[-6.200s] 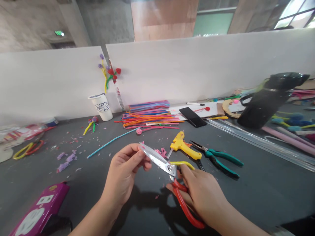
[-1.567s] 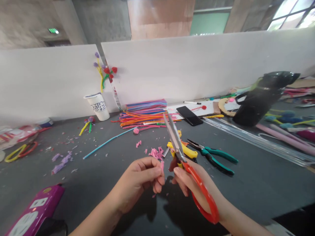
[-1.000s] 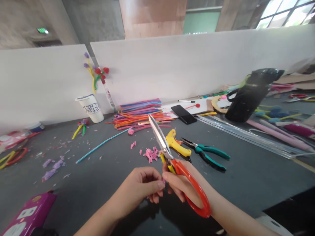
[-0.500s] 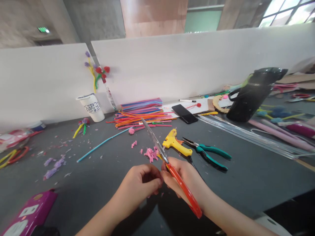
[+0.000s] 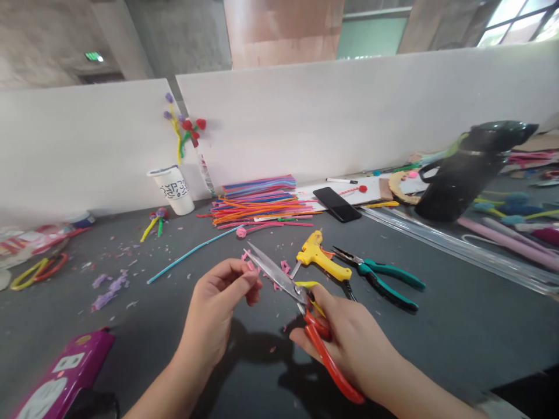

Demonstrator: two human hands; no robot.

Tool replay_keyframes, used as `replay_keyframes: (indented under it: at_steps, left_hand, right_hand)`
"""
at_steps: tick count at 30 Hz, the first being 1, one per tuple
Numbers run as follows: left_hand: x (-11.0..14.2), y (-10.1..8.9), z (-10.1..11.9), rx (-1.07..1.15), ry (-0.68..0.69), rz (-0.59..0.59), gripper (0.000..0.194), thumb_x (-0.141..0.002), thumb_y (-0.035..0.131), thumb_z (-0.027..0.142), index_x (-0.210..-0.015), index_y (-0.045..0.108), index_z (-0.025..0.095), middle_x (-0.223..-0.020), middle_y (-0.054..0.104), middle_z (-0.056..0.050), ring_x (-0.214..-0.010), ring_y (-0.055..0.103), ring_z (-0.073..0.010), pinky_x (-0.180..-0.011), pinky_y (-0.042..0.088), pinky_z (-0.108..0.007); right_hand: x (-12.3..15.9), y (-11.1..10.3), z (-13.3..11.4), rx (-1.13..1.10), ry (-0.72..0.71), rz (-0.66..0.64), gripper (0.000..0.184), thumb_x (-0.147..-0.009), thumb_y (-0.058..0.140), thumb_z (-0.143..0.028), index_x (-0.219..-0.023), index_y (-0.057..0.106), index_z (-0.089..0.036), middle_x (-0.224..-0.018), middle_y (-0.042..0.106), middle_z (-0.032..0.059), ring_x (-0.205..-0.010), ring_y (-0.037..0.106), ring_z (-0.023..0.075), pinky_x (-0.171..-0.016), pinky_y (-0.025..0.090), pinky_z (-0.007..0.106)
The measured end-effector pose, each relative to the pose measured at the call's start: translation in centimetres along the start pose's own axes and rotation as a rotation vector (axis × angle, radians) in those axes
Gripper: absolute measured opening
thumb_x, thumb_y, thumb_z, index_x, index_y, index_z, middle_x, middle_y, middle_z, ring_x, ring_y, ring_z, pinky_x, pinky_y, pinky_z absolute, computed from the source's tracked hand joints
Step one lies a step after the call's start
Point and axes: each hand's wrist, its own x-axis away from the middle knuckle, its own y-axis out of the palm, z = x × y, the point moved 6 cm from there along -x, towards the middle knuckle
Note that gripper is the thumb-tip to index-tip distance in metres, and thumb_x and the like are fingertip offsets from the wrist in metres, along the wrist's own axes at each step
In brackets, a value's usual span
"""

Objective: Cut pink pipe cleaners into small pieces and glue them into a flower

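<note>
The left hand (image 5: pixel 218 299) is raised above the desk (image 5: pixel 437 349), thumb and fingers pinched together on a small pink piece (image 5: pixel 251 265). Right beside those fingertips are the blades of the scissors (image 5: pixel 275 274), slightly parted and pointing away to the left; whether they touch the pink piece is too small to tell. The right hand (image 5: pixel 349 334) is closed around the scissors' red and yellow handles.

Pink scraps (image 5: pixel 285 266) lie on the desk behind the blades, partly hidden. Just beyond the right hand is a yellow glue gun (image 5: pixel 323 256), with green-handled pliers (image 5: pixel 393 269) near it on the right. A blue stem (image 5: pixel 192 255) slants across the desk beyond the left hand, its far end close to a pink ball (image 5: pixel 241 232). Farther back lie a bundle of colored stems (image 5: pixel 262 206) and a black phone (image 5: pixel 337 204). A white cup (image 5: pixel 174 191) stands to the left of the bundle.
</note>
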Motion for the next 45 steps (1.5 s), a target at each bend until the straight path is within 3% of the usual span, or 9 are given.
replay_keyframes:
  at_steps: [12, 26, 45]
  left_hand:
    - [0.59, -0.27, 0.73, 0.067, 0.098, 0.051, 0.008, -0.07, 0.059, 0.011, -0.067, 0.062, 0.017, -0.059, 0.058, 0.004, -0.053, 0.051, -0.0082, -0.053, 0.04, -0.019]
    - [0.54, -0.3, 0.62, 0.097, 0.103, 0.01, 0.006, -0.072, 0.061, 0.014, -0.068, 0.062, 0.018, -0.06, 0.059, 0.004, -0.054, 0.052, -0.0084, -0.055, 0.041, -0.02]
    - [0.25, -0.33, 0.8, 0.07, 0.1, 0.019, 0.004, -0.072, 0.061, 0.016, -0.069, 0.064, 0.017, -0.06, 0.059, 0.003, -0.054, 0.052, -0.0086, -0.054, 0.042, -0.019]
  right_hand:
    - [-0.03, 0.91, -0.13, 0.24, -0.091, 0.041, 0.032, -0.08, 0.043, -0.051, -0.078, 0.046, -0.02, -0.059, 0.058, 0.0021, -0.052, 0.056, 0.0201, -0.046, 0.028, 0.025]
    - [-0.07, 1.1, -0.14, 0.321, -0.103, 0.046, 0.04, -0.082, 0.038, -0.056, -0.08, 0.049, -0.018, -0.059, 0.06, 0.0041, -0.052, 0.06, 0.0227, -0.046, 0.029, 0.026]
    - [0.06, 0.94, -0.28, 0.316, -0.12, 0.074, 0.037, -0.082, 0.04, -0.055, -0.071, 0.045, -0.02, -0.053, 0.06, 0.0022, -0.046, 0.06, 0.0216, -0.043, 0.028, 0.026]
